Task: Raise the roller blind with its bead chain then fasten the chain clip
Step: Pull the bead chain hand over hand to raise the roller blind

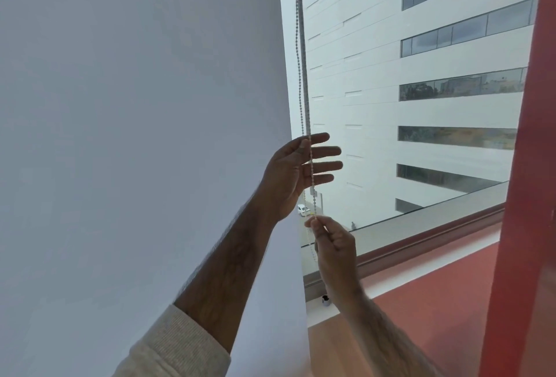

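Observation:
A white roller blind (135, 136) covers the left part of the window and reaches down past the sill. Its bead chain (302, 75) hangs as two strands along the blind's right edge. My left hand (298, 172) is raised with its fingers spread, the palm behind the chain and the chain lying across the fingers. Just below, my right hand (334, 244) pinches the chain between thumb and forefinger. A small dark chain clip (325, 300) sits low on the window frame by the sill, below my right hand.
A red post (526, 166) stands at the right, and a red window sill (436, 286) runs along the bottom. Through the glass (376, 75) I see a white building. A wooden surface (334, 352) lies under the sill.

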